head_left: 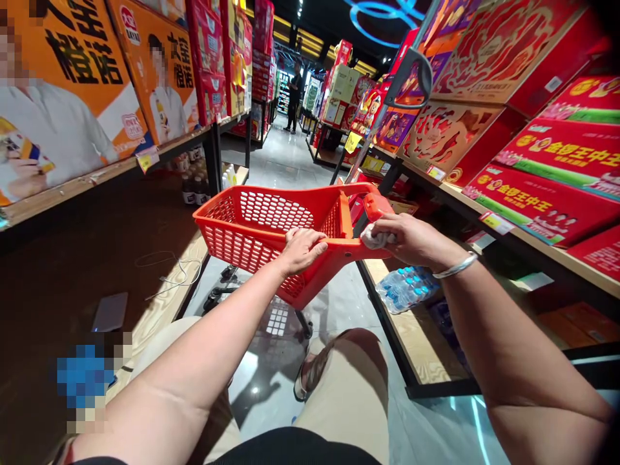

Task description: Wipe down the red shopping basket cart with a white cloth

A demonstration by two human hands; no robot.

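Red cart [314,278]: left hand [303,252] is gripping the rim [345,243] beneath its fingers, presumably steadying; right hand [414,237] is clenching pale cloth [376,237] under its fingers, against the cart.

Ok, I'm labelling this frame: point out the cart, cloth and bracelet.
Cart [317,274], head view: solid red side panel.
Cloth [375,239], head view: its bunched middle.
Bracelet [456,268], head view: outer band.
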